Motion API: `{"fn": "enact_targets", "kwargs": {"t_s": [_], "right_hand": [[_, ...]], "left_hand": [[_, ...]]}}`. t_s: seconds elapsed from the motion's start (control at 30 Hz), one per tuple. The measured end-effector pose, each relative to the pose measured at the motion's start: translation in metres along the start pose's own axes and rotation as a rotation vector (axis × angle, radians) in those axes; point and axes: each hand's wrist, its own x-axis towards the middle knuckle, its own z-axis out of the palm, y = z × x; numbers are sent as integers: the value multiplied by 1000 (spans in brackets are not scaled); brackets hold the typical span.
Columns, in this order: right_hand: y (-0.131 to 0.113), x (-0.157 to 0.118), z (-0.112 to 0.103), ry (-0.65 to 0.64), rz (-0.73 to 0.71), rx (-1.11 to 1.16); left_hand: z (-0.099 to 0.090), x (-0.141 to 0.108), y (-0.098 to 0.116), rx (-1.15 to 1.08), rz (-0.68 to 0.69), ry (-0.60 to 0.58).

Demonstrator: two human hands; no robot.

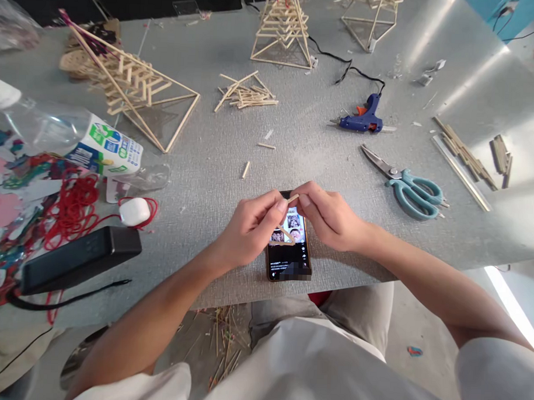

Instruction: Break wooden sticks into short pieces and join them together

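Note:
Above a lit smartphone (291, 262), my two hands meet at the fingertips. My left hand (251, 228) is closed, thumb against fingers, on thin wooden sticks. Below its thumb, the stick ends (285, 242) form an angled shape over the screen. My right hand (334, 218) pinches a short wooden stick (293, 198) that reaches across to the left fingertips. Whether this stick touches the angled piece is hidden by the fingers. Beyond the hands lie two loose short sticks, one (246, 169) nearer and one (266, 146) farther off.
Farther back are a stick pile (248, 96) and stick pyramids (281, 34). On the right lie a blue glue gun (364, 120), scissors (418, 193) and longer sticks (465, 150). A plastic bottle (46, 125), red cord (76, 208) and black device (78, 257) occupy the left.

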Motion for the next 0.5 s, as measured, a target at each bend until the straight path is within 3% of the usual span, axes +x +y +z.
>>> {"fn": "enact_targets", "kwargs": {"t_s": [0.23, 0.5], "right_hand": [[-1, 2, 0, 2, -108, -109], [2, 1, 3, -4, -98, -216]], "left_hand": [[1, -1, -2, 46, 39, -33], [-1, -2, 3, 119, 33, -11]]}}
